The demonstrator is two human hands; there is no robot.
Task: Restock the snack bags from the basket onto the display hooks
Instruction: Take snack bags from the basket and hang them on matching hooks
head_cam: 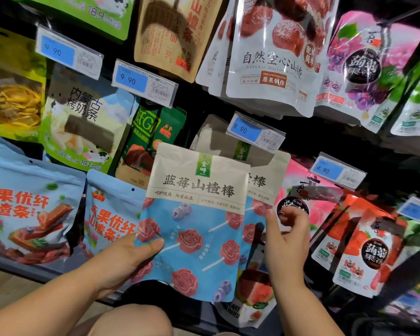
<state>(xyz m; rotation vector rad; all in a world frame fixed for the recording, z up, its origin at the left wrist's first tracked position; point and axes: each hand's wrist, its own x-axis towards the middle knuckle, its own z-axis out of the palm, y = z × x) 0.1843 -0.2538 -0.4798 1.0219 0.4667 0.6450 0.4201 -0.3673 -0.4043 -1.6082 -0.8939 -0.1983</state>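
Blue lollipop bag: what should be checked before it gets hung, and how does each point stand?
1. Left hand grips the blue bag: ok.
2. Bag upright, front facing out: ok.
3. Matching bag hangs right behind it: ok.
4. Hang hole in the top edge: cannot tell.
5. Room left under the price tag: cannot tell.
6. Right hand holding the matching bag aside: cannot tell.

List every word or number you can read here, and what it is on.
"蓝莓山楂棒", "金晔": held bag
"自然空心山楂", "原果制作": white bag
"内蒙古烤奶条": milk-stick bag
"果优纤": blue bag
"蒟蒻果冻": red bag
"18.9": top green bag
"9.90": left price tag, middle price tag, lower price tag
"4.90": right price tag
Barcodes and fine print: too small to read.
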